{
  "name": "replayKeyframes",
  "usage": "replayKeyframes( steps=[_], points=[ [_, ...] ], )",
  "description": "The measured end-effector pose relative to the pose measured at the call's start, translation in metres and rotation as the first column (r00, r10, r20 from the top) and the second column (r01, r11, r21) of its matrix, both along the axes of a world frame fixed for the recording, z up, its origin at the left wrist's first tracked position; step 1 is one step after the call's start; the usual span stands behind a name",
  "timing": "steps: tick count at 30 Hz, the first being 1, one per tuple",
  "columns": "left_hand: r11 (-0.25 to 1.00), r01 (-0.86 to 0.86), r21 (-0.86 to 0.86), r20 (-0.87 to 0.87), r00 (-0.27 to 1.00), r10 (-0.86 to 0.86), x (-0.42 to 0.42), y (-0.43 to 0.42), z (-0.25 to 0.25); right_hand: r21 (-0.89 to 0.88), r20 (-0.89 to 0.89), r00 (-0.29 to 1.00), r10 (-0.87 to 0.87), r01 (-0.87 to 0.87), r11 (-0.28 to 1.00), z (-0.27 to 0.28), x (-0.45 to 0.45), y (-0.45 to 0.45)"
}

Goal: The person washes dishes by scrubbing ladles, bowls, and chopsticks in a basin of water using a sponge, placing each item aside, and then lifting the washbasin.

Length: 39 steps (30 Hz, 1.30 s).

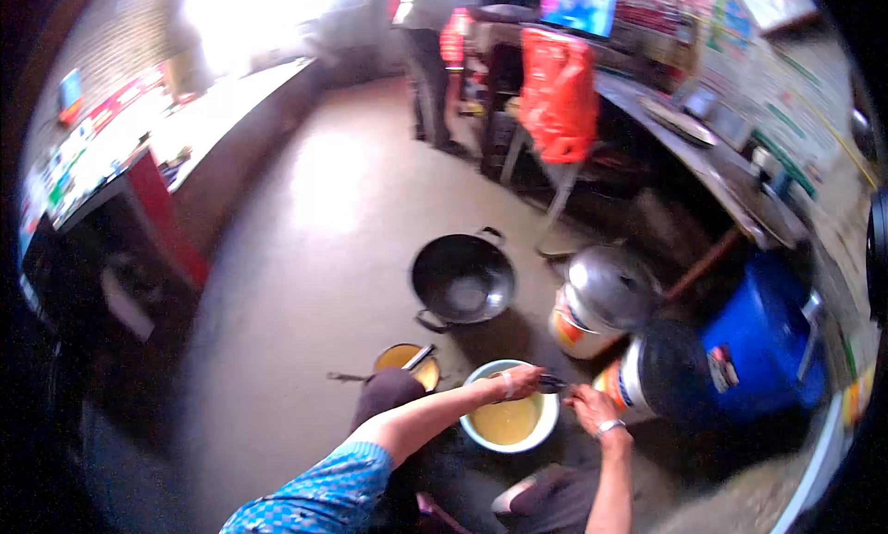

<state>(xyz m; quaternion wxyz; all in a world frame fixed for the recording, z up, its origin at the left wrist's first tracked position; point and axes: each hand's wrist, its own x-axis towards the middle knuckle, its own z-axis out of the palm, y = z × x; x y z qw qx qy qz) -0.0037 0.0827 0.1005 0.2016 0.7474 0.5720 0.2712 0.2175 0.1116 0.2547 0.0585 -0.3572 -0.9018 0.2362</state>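
Observation:
My left hand [521, 382] reaches over a pale green basin [549, 427] that holds yellow liquid [507, 425]. Its fingers are closed round a small dark object [552, 384], too blurred to name. On the basin's right side, my right hand [592, 409] has its fingers bent in by the other end of that object; whether they grip it I cannot make out. Left of the basin, partly behind my knee, sits a pan [393, 356] with yellowish contents and a utensil [422, 356] lying across it.
A black wok [439, 280] stands on the floor ahead. To the right are a bucket under a metal lid [610, 286], a dark-topped bucket [671, 372] and a blue barrel [763, 340]. A red plastic bag [558, 95] hangs further back, near a standing person [430, 67].

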Motion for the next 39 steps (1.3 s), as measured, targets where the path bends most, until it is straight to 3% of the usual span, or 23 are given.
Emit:
replayKeyframes(
  steps=[1,3,4,5,6,7,8,9,11,12,13,14,16,18,19,22,24,28,31,34,36,37,39],
  points=[
    [1.000,0.020,0.005,-0.056,0.998,-0.019,-0.005,0.001,0.021,-0.012,0.043,0.999,-0.026,0.026,1.000,0.005,-0.001,-0.004],
    [0.879,0.151,0.453,-0.131,0.986,-0.102,-0.050,-0.005,0.039,-0.006,0.050,0.996,-0.074,0.074,0.997,0.017,-0.002,-0.010],
    [0.978,0.071,0.199,0.302,0.944,-0.130,-0.063,-0.009,0.063,-0.009,-0.025,0.998,-0.060,0.059,0.998,-0.003,0.008,0.000],
    [0.984,0.054,0.168,0.259,0.961,-0.097,-0.077,-0.010,0.078,-0.029,-0.019,1.000,-0.012,0.011,1.000,0.007,0.009,-0.005],
    [0.995,-0.007,0.104,0.108,0.994,-0.004,-0.095,-0.017,0.096,0.058,0.073,0.996,0.052,-0.056,0.997,0.009,0.011,-0.001],
    [0.997,-0.064,0.046,-0.059,0.996,0.067,-0.113,-0.025,0.116,0.028,-0.026,1.000,0.012,-0.011,1.000,-0.001,0.013,-0.001],
    [0.979,-0.168,-0.120,0.195,0.962,0.189,-0.142,-0.023,0.085,0.002,-0.104,0.994,-0.018,0.018,1.000,-0.001,0.010,-0.003],
    [0.930,-0.250,-0.270,0.430,0.833,0.349,-0.171,-0.020,0.054,-0.010,-0.063,0.998,0.022,-0.023,1.000,0.001,0.011,0.001],
    [0.936,-0.349,-0.041,0.011,0.937,0.350,-0.190,-0.066,0.061,-0.125,-0.138,0.990,-0.029,0.011,0.992,-0.006,0.009,0.005],
    [0.916,-0.399,-0.038,0.202,0.895,0.398,-0.212,-0.076,0.012,-0.132,-0.037,0.998,-0.041,0.036,0.991,0.007,0.004,0.002],
    [0.860,-0.420,-0.290,0.137,0.871,0.472,-0.203,-0.099,0.060,-0.094,-0.029,0.999,-0.019,0.016,0.995,0.010,0.005,0.003],
    [0.877,-0.465,-0.124,-0.096,0.885,0.456,-0.216,-0.110,0.035,-0.047,-0.028,1.000,0.003,-0.005,0.999,0.007,0.002,0.005],
    [0.790,-0.533,-0.304,-0.146,0.845,0.514,-0.230,-0.134,-0.003,-0.047,-0.036,0.999,0.016,-0.018,0.999,0.000,0.001,0.008],
    [0.693,-0.628,-0.354,-0.131,0.767,0.629,-0.226,-0.155,-0.024,-0.079,0.017,1.000,-0.024,0.025,0.997,0.006,-0.008,0.008],
    [0.540,-0.674,-0.504,-0.152,0.684,0.713,-0.215,-0.157,-0.009,-0.078,0.045,0.998,-0.037,0.040,0.996,0.012,-0.015,0.005],
    [0.455,-0.753,-0.476,-0.329,0.632,0.702,-0.218,-0.168,-0.047,-0.046,0.052,0.998,-0.035,0.038,0.998,0.013,-0.022,0.002],
    [0.277,-0.838,-0.471,-0.399,0.482,0.780,-0.211,-0.165,-0.063,-0.047,0.118,0.991,-0.058,0.064,0.997,0.021,-0.033,-0.001],
    [0.364,-0.822,-0.438,-0.344,0.527,0.777,-0.215,-0.173,-0.101,-0.062,0.156,0.985,-0.070,0.081,0.995,0.015,-0.036,0.004],
    [0.392,-0.808,-0.439,-0.186,0.509,0.841,-0.214,-0.179,-0.126,-0.019,0.142,0.989,-0.047,0.051,0.999,0.012,-0.035,0.008],
    [0.406,-0.802,-0.438,-0.264,0.546,0.795,-0.216,-0.184,-0.133,-0.044,0.132,0.989,-0.069,0.075,0.996,0.010,-0.030,0.012],
    [0.438,-0.818,-0.372,-0.234,0.539,0.809,-0.215,-0.187,-0.143,-0.053,0.139,0.987,-0.081,0.089,0.995,0.013,-0.030,0.013],
    [0.379,-0.819,-0.432,-0.127,0.471,0.873,-0.215,-0.186,-0.143,-0.065,0.157,0.985,-0.076,0.088,0.994,0.015,-0.030,0.012],
    [0.414,-0.804,-0.428,-0.205,0.532,0.821,-0.218,-0.188,-0.142,-0.109,0.187,0.977,-0.100,0.122,0.987,0.019,-0.032,0.011]
  ],
)
